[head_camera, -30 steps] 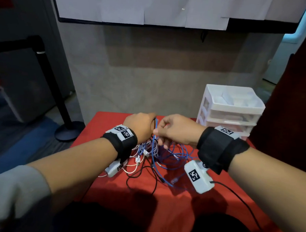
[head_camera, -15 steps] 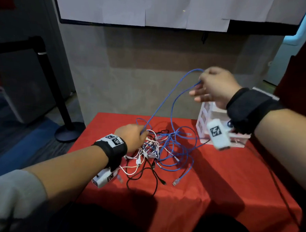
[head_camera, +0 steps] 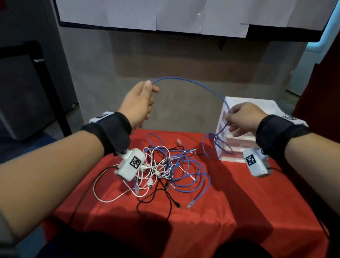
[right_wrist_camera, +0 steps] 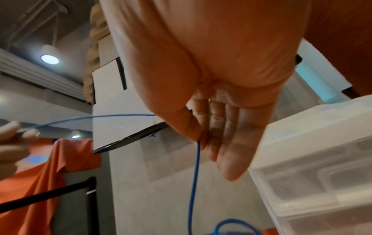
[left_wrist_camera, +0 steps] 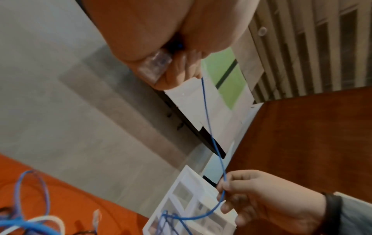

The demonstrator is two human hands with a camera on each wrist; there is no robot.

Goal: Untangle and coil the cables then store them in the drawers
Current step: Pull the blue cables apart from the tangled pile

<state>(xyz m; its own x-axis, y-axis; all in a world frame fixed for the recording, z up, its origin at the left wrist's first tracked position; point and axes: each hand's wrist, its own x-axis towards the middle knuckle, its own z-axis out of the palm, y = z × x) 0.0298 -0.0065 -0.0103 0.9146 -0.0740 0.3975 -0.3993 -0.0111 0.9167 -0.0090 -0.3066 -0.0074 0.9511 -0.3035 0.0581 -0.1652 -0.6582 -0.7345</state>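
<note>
Over the red desk (head_camera: 259,202), the left hand (head_camera: 140,102) has risen, gripping the blue cable (head_camera: 189,82) end, while the right hand (head_camera: 242,118) pinches it near the far-right drawers (head_camera: 251,100), freeing one length from the tangle (head_camera: 163,168).

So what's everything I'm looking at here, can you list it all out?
blue cable: one, blue, lifted in an arc between both hands, trailing to the table
cable pile: several, blue, white and black, tangled mid-table
drawer unit: one, white, table's far right
tablecloth: one, red, over the table
barrier post: one, black, left on the floor
left hand: raised, pinches the cable's plug end
right hand: pinches the cable before the drawers
wrist cameras: two, white, under black wristbands
</note>
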